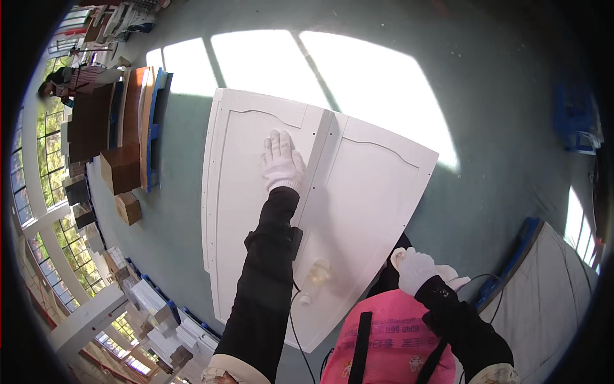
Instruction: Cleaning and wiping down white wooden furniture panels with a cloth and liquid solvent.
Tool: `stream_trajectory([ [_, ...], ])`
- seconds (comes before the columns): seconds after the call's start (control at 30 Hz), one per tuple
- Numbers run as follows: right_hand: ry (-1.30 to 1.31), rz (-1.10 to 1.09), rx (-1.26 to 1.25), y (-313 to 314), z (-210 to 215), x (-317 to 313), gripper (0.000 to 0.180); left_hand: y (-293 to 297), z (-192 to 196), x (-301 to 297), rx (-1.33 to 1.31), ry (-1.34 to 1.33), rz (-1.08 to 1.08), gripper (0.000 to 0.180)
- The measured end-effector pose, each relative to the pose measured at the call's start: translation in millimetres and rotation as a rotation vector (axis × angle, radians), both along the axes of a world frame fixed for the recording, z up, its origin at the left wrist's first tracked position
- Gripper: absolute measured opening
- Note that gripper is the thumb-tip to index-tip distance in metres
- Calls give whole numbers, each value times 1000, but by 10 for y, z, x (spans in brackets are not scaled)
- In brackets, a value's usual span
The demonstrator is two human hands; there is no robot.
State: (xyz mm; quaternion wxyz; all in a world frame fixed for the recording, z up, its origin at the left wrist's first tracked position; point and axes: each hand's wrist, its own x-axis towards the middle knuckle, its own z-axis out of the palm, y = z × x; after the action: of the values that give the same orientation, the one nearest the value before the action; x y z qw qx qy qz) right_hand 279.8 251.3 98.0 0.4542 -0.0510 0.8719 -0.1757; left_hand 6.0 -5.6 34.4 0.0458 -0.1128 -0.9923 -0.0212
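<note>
left hand [282, 161] gloved, flat and open on the left of 2 white door panels [256, 192] lying on the floor, just beside the centre seam; right hand [414, 269] near the panels' corner, grip unclear; small bottle [314, 280] lies unheld between the hands.

Smooth white-painted wooden door panels [358, 192]

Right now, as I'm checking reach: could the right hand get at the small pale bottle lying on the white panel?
Probably yes: the right hand hovers near the small pale bottle, with bare white panel between them.
</note>
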Motion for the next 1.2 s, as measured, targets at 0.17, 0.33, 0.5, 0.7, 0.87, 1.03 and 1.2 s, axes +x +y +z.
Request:
stream_trajectory([
  [0.17, -244, -10, 219, 397, 23, 877, 37, -330, 894, 456, -19, -683, 95, 42],
  [0.33, -395, 5, 275, 657, 61, 1819, 34, -1551, 1521, 1577, 231, -529, 204, 46],
  [0.5, -331, -81, 327, 713, 91, 2492, 31, -2034, 1364, 3006, 217, -681, 231, 68],
  [0.7, -273, 117, 285, 795, 478, 2316, 29, -823, 1534, 2973, 50, -927, 345, 57],
  [0.87, -56, 81, 304, 669, 990, 1723, 27, -713, 1111, 3284, 187, -858, 462, 45],
  [1.03, 70, 44, 101, 440, 1271, 1167, 27, -527, 1630, 3509, 257, -763, 331, 48],
  [1.2, 360, -72, -163, -132, 1575, 778, 30, -292, 3081, 3856, 477, -725, 171, 48],
])
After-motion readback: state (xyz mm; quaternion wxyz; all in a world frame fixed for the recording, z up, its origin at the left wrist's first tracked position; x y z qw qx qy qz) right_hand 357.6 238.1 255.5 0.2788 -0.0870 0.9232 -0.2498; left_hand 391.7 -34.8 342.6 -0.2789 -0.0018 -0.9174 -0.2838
